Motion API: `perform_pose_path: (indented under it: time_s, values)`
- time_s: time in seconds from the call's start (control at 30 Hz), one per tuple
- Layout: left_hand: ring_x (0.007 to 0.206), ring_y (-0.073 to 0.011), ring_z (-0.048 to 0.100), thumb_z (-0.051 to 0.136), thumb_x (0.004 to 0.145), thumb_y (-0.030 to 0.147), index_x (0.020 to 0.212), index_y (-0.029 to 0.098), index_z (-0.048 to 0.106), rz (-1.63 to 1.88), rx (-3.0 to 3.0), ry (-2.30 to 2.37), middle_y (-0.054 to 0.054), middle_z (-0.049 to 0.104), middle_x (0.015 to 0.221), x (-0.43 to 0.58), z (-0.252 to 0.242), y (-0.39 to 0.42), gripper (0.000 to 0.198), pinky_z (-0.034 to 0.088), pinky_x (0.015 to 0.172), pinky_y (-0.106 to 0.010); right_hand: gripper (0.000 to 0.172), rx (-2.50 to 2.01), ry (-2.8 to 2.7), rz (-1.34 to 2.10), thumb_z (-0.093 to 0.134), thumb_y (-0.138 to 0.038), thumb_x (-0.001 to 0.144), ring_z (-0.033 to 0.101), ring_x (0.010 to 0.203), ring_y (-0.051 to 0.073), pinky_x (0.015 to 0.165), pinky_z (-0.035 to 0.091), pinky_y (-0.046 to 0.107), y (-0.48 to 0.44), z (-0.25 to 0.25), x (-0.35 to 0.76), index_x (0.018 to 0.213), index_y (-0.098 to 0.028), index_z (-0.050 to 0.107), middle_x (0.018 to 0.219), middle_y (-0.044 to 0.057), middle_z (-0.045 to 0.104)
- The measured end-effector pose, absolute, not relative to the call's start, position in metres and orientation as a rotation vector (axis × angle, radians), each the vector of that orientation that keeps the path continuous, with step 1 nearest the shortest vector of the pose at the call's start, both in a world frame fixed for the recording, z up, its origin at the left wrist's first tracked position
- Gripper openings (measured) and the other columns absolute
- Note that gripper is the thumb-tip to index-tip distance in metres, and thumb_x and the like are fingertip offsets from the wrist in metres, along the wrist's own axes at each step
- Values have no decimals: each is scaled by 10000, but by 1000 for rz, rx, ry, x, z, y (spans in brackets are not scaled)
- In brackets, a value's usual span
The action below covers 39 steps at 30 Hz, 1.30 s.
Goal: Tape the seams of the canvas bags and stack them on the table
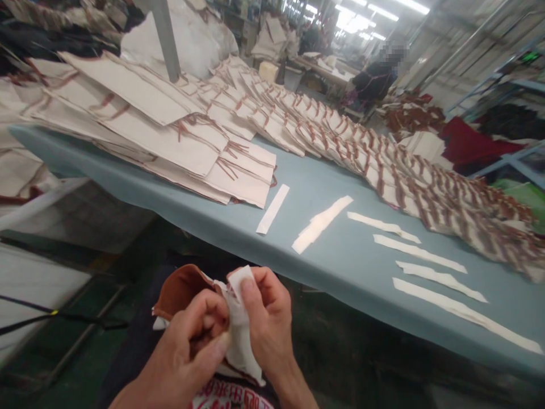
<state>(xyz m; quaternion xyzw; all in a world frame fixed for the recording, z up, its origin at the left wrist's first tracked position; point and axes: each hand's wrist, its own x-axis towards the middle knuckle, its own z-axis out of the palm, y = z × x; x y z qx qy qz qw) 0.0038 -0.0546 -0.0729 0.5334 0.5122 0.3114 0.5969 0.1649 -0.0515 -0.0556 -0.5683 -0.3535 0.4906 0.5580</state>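
In front of my body I hold a sewn fabric piece [181,288], rust-brown on one face and white on the other. My left hand [187,346] is closed, its curled fingers and thumb gripping the fabric near its middle. Between the thumb and fingers of my right hand [270,318] is a short white strip [240,277], pressed against the upper edge of the piece. White cloth hangs down between both hands. My left fingertips are partly hidden in the folds.
A blue-green table [238,227] runs across ahead. Several white strips [319,224] lie on it. Stacked cream panels with brown edging [140,85] cover its left end, and long overlapping rows [340,136] line the far side. A metal post [164,40] stands among them. Another person [374,79] is farther back.
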Motion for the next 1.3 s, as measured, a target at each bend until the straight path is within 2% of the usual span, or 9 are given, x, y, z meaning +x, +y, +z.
perform_pose_path:
  time_s: [0.1, 0.2, 0.37, 0.53, 0.67, 0.93, 1.1, 1.2, 1.3]
  values:
    - [631, -159, 478, 684, 966, 599, 805, 261, 541, 710, 1254, 1130, 38, 522, 724, -15, -91, -59, 401, 425, 555, -235, 564, -1352, -717, 1201, 787, -759, 998, 659, 659, 172, 639, 532, 271, -57, -92, 158, 869, -211, 749, 770, 33, 782]
    - [626, -161, 454, 679, 960, 610, 760, 261, 497, 690, 1356, 1130, 36, 511, 713, -33, -111, -62, 441, 400, 547, -242, 671, -1311, -502, 1380, 844, -869, 889, 571, 538, 123, 573, 487, 239, -70, -134, 142, 833, -221, 681, 678, -4, 725]
    - [633, -185, 572, 662, 1012, 574, 816, 254, 621, 613, 1386, 1288, 16, 630, 723, -58, -127, -74, 378, 472, 580, -251, 745, -1288, -384, 1564, 859, -933, 806, 425, 439, 85, 455, 410, 203, -87, -176, 118, 776, -232, 609, 560, -65, 573]
    - [704, -227, 729, 739, 997, 600, 883, 267, 758, 511, 1437, 1454, -7, 782, 793, -77, -120, -91, 353, 559, 651, -265, 752, -1296, -382, 1613, 885, -928, 779, 445, 446, 76, 444, 433, 189, -89, -182, 116, 785, -232, 601, 598, -63, 592]
    - [660, -211, 702, 684, 1043, 578, 796, 283, 771, 538, 1567, 1549, 16, 755, 726, -79, -119, -105, 394, 523, 672, -272, 756, -1316, -431, 1599, 860, -937, 794, 456, 454, 75, 455, 438, 191, -90, -179, 114, 792, -231, 590, 616, -58, 602]
    - [663, -195, 638, 561, 1116, 563, 777, 236, 719, 621, 1558, 1407, 12, 696, 720, -61, -94, -63, 496, 478, 617, -258, 697, -1411, -640, 1374, 845, -887, 833, 369, 486, 80, 467, 333, 200, -71, -144, 150, 771, -230, 619, 570, -89, 502]
    - [693, -201, 695, 624, 1101, 579, 839, 222, 811, 696, 1529, 1245, -22, 785, 800, -46, -64, -26, 481, 536, 615, -235, 533, -1390, -867, 1254, 846, -704, 956, 379, 567, 108, 519, 324, 235, -75, -78, 186, 804, -211, 711, 624, -62, 528]
    - [562, -170, 611, 662, 1065, 654, 808, 213, 813, 760, 1419, 1126, -20, 750, 708, -32, -49, -16, 533, 467, 496, -218, 418, -1329, -1064, 1205, 801, -572, 1032, 356, 533, 114, 499, 297, 256, -83, -36, 183, 817, -226, 706, 609, -69, 507]
    - [522, -139, 518, 702, 1024, 737, 770, 191, 790, 782, 1247, 1035, -10, 675, 657, -21, -42, -15, 609, 400, 455, -198, 294, -1315, -1319, 953, 773, -379, 1040, 467, 568, 128, 557, 352, 272, -83, -11, 171, 800, -236, 682, 655, -54, 575]
